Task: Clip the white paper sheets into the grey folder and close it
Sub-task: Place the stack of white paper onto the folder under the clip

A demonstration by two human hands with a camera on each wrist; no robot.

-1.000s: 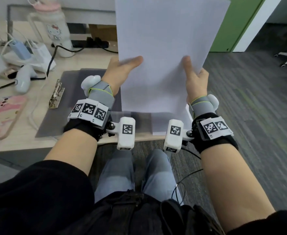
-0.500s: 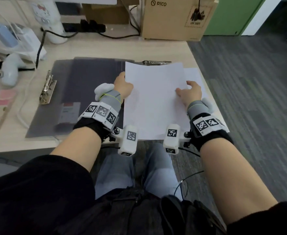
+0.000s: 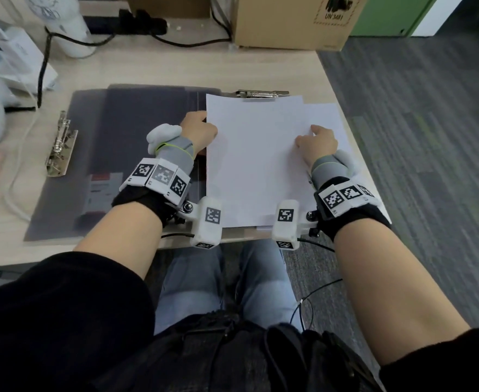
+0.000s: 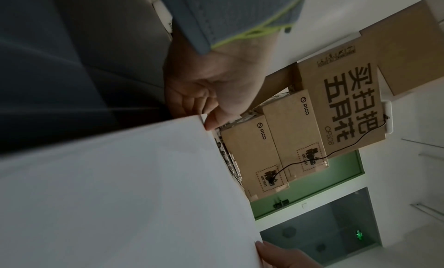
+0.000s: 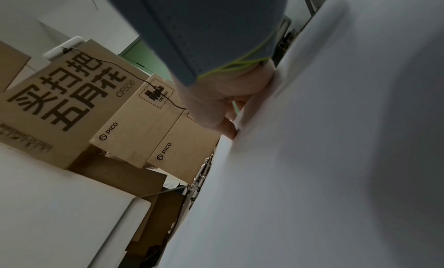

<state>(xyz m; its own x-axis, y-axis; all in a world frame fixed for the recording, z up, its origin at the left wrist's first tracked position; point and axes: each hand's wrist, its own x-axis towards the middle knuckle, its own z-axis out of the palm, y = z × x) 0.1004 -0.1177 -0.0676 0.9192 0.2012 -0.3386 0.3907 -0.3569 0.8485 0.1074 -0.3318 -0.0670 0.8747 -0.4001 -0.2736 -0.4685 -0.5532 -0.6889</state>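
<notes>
White paper sheets (image 3: 258, 162) between two hands

1. The paper sheets (image 3: 256, 162), upright a second ago, now lie flat on the open folder (image 3: 136, 131).
2. Their top edge now reaches the metal clip (image 3: 262, 93).
3. Both the left hand (image 3: 200, 131) and right hand (image 3: 316, 142) are lower, at the paper's edges.

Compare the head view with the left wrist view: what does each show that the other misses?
Only the head view shows the open grey folder flat on the desk, its side clip, the top clip at the paper's far edge, and the right hand on the sheets. Only the left wrist view shows the left thumb and fingers pinching the paper's edge, plus stacked cardboard boxes with their print. Both show the white paper sheets and the left hand.
</notes>
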